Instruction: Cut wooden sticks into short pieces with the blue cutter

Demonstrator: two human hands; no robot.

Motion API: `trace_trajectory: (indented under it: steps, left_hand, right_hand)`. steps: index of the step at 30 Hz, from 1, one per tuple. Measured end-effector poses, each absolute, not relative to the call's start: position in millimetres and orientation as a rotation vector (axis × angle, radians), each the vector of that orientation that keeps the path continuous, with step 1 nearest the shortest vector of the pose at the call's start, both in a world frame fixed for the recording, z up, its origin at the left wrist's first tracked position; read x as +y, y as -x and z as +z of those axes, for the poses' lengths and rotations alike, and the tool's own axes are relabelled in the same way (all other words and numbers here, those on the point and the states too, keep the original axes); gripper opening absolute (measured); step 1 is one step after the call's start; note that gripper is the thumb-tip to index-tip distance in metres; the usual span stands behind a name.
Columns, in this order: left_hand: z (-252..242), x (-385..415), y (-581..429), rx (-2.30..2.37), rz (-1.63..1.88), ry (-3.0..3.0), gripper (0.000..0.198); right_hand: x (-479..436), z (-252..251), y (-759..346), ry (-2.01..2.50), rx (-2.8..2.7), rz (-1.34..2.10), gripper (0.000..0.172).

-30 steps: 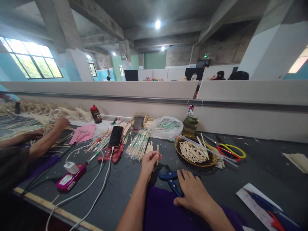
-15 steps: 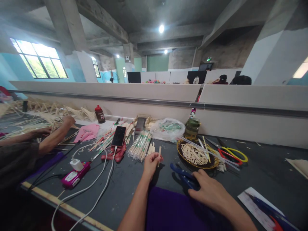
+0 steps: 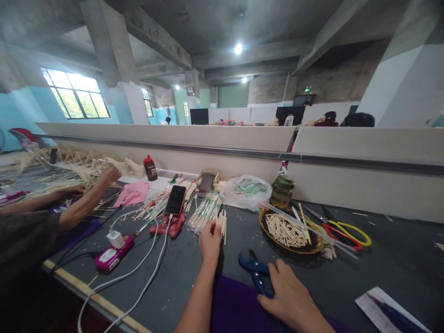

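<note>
My left hand (image 3: 210, 243) is at the near end of a small group of pale wooden sticks (image 3: 223, 226) lying on the dark table. Its fingers are pinched together on a stick there; the fingertips are partly hidden behind the hand. My right hand (image 3: 286, 293) is wrapped round the handles of blue pliers (image 3: 255, 268), whose jaws stand apart and point left, low over the table. Under them lies a purple cloth (image 3: 231, 300). To the right, a woven basket (image 3: 265, 233) holds many short cut sticks (image 3: 286, 229).
Scissors with red and yellow handles (image 3: 355, 233) lie right of the basket, near a green glass jar (image 3: 281, 189). Packaged sticks (image 3: 204, 210), a phone (image 3: 175, 200), a white cable (image 3: 152, 277) and a magenta power strip (image 3: 114, 254) spread leftward. A co-worker's arm (image 3: 81, 203) is at far left.
My left hand has moved left and down to the group of sticks; the upright stick it held is no longer visible. The pliers have turned slightly in my right hand, and the view has shifted.
</note>
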State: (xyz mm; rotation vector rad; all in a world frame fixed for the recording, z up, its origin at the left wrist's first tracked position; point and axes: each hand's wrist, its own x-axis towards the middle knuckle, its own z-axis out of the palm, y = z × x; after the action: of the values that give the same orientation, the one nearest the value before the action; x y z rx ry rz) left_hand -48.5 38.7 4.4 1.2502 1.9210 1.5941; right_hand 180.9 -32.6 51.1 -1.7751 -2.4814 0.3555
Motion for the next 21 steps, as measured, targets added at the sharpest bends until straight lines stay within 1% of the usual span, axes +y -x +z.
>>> trace_trajectory:
  steps: [2, 4, 7, 12, 14, 17, 19, 21]
  left_hand:
    - [4, 37, 51, 2.053, 1.473, -1.378, 0.024]
    - [8, 36, 51, 2.148, 1.37, -1.486, 0.025]
    - [17, 36, 48, 2.305, 1.192, -1.597, 0.026]
    - [31, 47, 38, 2.514, 0.642, -1.775, 0.028]
    - [33, 52, 34, 2.549, 0.505, -1.797, 0.028]
    - [35, 56, 26, 2.572, 0.471, -1.873, 0.025]
    - [35, 57, 20, 2.583, 0.439, -1.911, 0.03]
    - [35, 59, 17, 2.587, 0.376, -1.892, 0.032]
  right_hand:
    - [-30, 51, -183, 1.729, -2.5, 0.402, 0.063]
    - [-23, 60, -181, 1.654, -2.473, 0.44, 0.057]
    - [-5, 89, -170, 1.504, -2.386, 0.513, 0.047]
    - [22, 153, -157, 1.11, -2.258, 0.768, 0.041]
    - [26, 168, -162, 1.006, -2.138, 0.806, 0.039]
    - [31, 170, -178, 1.001, -2.024, 0.822, 0.037]
    - [37, 165, -189, 1.074, -1.999, 0.73, 0.036]
    - [43, 158, -198, 1.136, -1.982, 0.617, 0.035]
